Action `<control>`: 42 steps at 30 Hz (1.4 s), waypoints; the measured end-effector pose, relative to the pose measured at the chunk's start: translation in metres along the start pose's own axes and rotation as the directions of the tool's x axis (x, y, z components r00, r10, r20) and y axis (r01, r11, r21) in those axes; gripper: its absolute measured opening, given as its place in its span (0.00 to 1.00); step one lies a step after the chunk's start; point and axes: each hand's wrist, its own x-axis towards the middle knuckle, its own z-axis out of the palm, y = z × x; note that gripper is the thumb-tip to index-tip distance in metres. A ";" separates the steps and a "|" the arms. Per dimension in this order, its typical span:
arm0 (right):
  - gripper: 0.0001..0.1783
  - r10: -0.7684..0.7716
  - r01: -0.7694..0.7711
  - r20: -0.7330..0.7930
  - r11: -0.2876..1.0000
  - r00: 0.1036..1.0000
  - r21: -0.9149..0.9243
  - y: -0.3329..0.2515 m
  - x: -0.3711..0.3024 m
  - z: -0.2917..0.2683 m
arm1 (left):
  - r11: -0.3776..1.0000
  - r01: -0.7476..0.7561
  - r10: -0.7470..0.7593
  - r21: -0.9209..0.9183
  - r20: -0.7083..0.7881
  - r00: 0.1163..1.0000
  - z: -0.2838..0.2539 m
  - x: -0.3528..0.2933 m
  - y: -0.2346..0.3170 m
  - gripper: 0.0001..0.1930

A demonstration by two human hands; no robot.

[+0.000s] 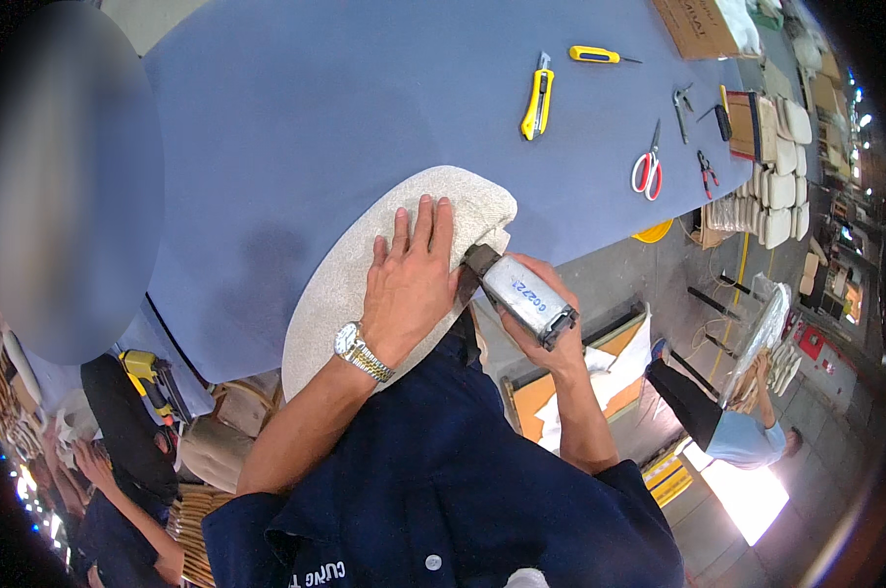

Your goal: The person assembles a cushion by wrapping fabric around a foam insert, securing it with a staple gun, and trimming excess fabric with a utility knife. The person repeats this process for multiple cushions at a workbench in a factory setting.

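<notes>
A curved padded panel [337,279] covered in light grey woven fabric lies over the near edge of the blue-topped table, close against my body. My left hand [411,292] rests flat on it, fingers stretched out and a little apart. In my right hand [561,351] is a grey staple gun [527,294], my fingers wrapped round it. Its dark nose meets the panel's right edge, near a folded flap of fabric [495,238]. Where exactly the tip touches is hidden.
On the table [267,118] lie a yellow utility knife [537,103], a yellow screwdriver [596,55], red-handled scissors [648,171] and pliers [707,174]. A cardboard box [696,27] stands at the far right. Co-workers are at the left and right [747,431]; stacked pads [781,186] stand beyond.
</notes>
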 end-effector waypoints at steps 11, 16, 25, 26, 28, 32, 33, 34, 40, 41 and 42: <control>0.34 0.020 -0.017 -0.051 0.998 0.998 0.061 0.001 -0.004 0.006 | 1.000 -0.010 0.010 -0.013 -0.029 1.000 -0.001 0.003 -0.001 0.43; 0.34 0.013 -0.012 -0.012 0.998 1.000 0.055 -0.001 -0.007 0.003 | 1.000 -0.013 0.012 -0.023 -0.038 0.999 -0.003 0.005 -0.002 0.43; 0.32 0.072 -0.074 0.032 0.996 0.997 0.053 -0.015 0.001 0.005 | 0.999 -0.011 0.010 -0.051 -0.026 1.000 -0.001 0.002 -0.001 0.40; 0.32 0.071 -0.073 0.039 0.996 0.997 0.054 -0.017 0.005 0.004 | 0.998 -0.016 0.014 -0.053 -0.036 0.999 -0.001 0.003 -0.001 0.38; 0.32 0.108 -0.110 0.046 0.992 0.993 0.056 -0.018 0.005 0.005 | 0.999 -0.016 0.014 -0.052 -0.047 0.999 0.001 0.004 -0.001 0.34; 0.31 0.042 -0.041 -0.008 0.996 0.999 0.075 -0.003 -0.003 0.010 | 1.000 -0.007 0.007 0.001 -0.064 0.998 0.009 0.002 0.002 0.38; 0.31 0.074 -0.072 -0.021 0.993 0.997 0.091 0.004 -0.007 0.013 | 1.000 0.002 -0.001 0.022 -0.068 0.998 0.011 0.002 0.001 0.40; 0.30 0.107 -0.103 -0.032 0.989 0.994 0.108 0.009 -0.011 0.013 | 0.999 -0.036 0.036 0.005 -0.084 0.996 0.014 0.003 0.001 0.40; 0.29 0.214 -0.200 -0.091 0.969 0.973 0.144 0.024 -0.021 0.020 | 0.993 -0.109 0.115 0.049 -0.144 0.983 0.023 0.000 0.000 0.37; 0.28 0.201 -0.190 -0.093 0.975 0.975 0.118 0.027 -0.022 0.019 | 0.993 -0.106 0.113 0.056 -0.150 0.982 0.024 -0.001 0.002 0.37; 0.28 0.195 -0.180 -0.094 0.973 0.976 0.142 0.028 -0.022 0.019 | 0.993 -0.103 0.112 0.062 -0.156 0.981 0.024 -0.001 0.004 0.37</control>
